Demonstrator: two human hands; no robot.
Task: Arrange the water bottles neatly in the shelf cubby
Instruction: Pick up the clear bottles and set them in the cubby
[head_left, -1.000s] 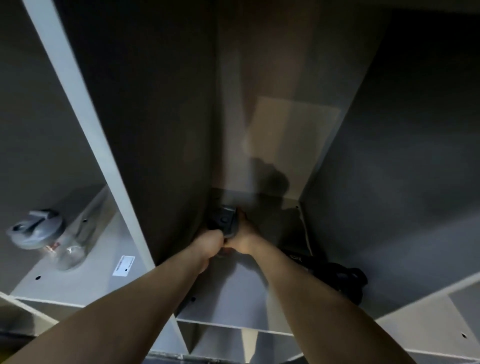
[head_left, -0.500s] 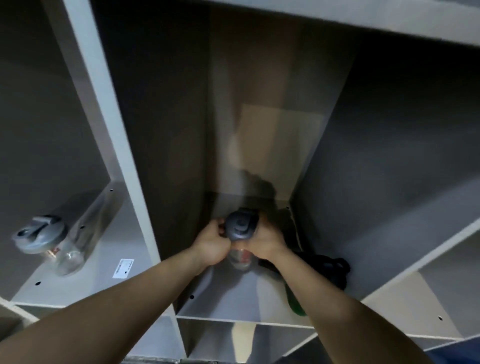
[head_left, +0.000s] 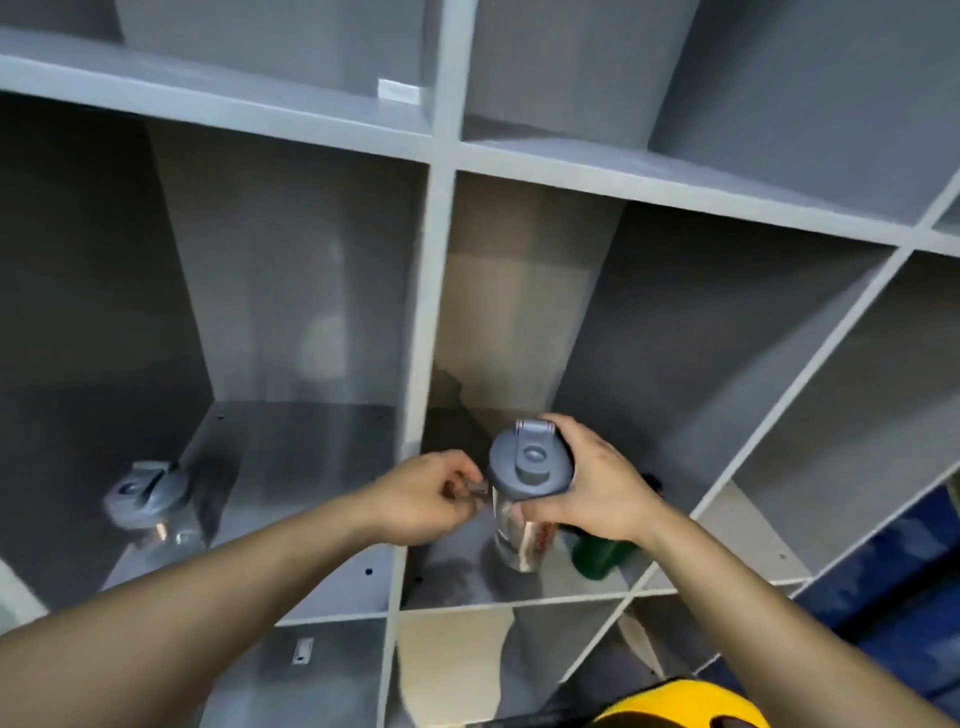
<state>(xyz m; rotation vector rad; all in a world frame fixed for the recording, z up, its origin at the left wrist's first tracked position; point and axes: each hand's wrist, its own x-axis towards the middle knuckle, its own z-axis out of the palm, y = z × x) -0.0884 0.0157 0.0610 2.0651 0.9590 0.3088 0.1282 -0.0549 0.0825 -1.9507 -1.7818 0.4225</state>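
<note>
A clear water bottle with a grey flip lid (head_left: 524, 486) stands upright in the middle cubby (head_left: 457, 582) of the grey shelf. My right hand (head_left: 597, 483) grips its lid and neck from the right. On the bottle's left, my left hand (head_left: 426, 493) pinches a small grey loop or strap at the lid's side. A dark green bottle (head_left: 597, 553) lies behind my right hand, mostly hidden. In the left cubby a second clear bottle with a grey lid (head_left: 148, 501) lies tilted.
A vertical divider (head_left: 423, 364) separates the two cubbies. More cubbies open above, below and to the right. Something yellow (head_left: 680, 709) shows at the bottom edge. Blue flooring (head_left: 914, 597) lies at lower right.
The clear bottle came forward from the back of the cubby to its front, both hands on it. My head pulled back, so more of the shelf shows.
</note>
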